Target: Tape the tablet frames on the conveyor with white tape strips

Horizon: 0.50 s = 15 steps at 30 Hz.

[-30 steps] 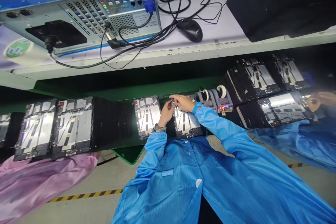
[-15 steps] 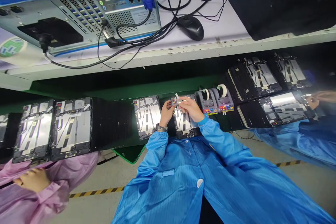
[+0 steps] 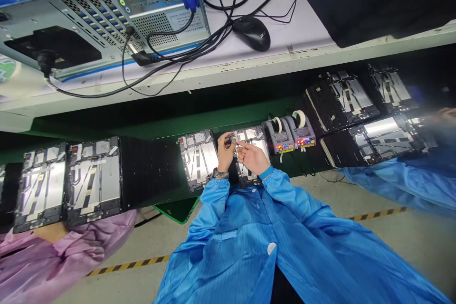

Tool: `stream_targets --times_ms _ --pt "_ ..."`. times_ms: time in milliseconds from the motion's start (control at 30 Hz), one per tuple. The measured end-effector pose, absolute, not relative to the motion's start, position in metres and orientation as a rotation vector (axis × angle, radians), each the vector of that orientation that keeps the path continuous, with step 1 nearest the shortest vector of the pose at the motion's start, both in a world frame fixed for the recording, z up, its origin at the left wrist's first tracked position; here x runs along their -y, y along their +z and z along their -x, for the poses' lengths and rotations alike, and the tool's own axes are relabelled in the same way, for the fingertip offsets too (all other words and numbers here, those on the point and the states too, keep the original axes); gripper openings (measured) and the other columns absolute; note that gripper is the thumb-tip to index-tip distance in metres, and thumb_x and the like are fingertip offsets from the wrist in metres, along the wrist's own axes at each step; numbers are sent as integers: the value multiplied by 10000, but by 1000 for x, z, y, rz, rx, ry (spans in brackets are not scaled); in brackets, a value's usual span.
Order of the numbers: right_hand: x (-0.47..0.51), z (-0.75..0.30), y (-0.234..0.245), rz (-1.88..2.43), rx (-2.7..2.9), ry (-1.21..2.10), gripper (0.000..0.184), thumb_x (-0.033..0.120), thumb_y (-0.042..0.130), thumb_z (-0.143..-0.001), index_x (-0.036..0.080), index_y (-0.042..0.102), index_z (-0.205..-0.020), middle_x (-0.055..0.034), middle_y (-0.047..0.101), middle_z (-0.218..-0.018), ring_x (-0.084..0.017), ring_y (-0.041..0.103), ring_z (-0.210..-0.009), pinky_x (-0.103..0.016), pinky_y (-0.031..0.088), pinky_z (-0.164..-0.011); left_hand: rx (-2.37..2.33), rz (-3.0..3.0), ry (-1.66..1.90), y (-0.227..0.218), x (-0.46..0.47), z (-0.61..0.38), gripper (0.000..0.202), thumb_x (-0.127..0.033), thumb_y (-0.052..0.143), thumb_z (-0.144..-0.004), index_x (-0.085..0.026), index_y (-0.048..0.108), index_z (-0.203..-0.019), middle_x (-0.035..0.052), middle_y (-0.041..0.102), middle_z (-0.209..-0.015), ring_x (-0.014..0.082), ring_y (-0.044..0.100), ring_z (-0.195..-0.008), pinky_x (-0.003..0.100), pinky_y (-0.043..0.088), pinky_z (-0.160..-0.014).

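An opened tablet [image 3: 261, 146] lies in front of me with its silver inside facing up, partly covered by my hands. At its upper left corner, my left hand [image 3: 224, 156] is closed, thumb and fingers pinched about a small dark part that is too small to name. My right hand [image 3: 252, 157] meets it from the right, fingertips pressed together at the same corner; what they hold, if anything, is hidden. A second opened tablet [image 3: 198, 159] lies just left of my left hand. Two tape dispensers [image 3: 283, 141] with lit displays stand right of my right hand.
More opened tablets [image 3: 94, 178] lie at left, near a co-worker's pink sleeve [image 3: 96, 242]. Others [image 3: 383, 140] lie at right by a co-worker's blue sleeve [image 3: 392, 178]. Above the bench, a shelf [image 3: 213, 78] bears a computer case [image 3: 107, 33], cables and a mouse [image 3: 251, 33].
The white strip that showed at my right fingertips is out of sight. My right hand has lowered and turned in toward the left hand at the tablet's corner. The view has shifted slightly.
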State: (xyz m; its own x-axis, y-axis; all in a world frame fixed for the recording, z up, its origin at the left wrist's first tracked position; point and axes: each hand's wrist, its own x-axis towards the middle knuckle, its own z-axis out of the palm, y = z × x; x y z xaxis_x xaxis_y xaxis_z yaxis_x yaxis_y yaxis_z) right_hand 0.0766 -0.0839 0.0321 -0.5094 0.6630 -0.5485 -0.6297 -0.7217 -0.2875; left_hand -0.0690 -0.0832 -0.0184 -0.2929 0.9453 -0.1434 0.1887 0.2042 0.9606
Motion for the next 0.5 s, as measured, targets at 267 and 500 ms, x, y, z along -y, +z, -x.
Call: stream_targets --times_ms 267,500 --pt "90 -71 38 782 29 2212 340 325 511 -948 159 664 -1203 -61 672 -893 -164 534 -664 -308 435 -621 -1619 -1079 1176 -19 84 69 382 -212 595 -908 -276 600 -1284 81 548 -1408 213 601 -1203 349 533 -968" --pt "91 -67 31 811 30 2176 358 342 513 -927 170 654 -1207 -66 672 -899 -177 540 -674 -327 455 -640 -1627 -1106 1154 -14 84 70 376 -164 584 -897 -266 615 -1257 81 535 -1411 211 592 -1214 331 536 -954"
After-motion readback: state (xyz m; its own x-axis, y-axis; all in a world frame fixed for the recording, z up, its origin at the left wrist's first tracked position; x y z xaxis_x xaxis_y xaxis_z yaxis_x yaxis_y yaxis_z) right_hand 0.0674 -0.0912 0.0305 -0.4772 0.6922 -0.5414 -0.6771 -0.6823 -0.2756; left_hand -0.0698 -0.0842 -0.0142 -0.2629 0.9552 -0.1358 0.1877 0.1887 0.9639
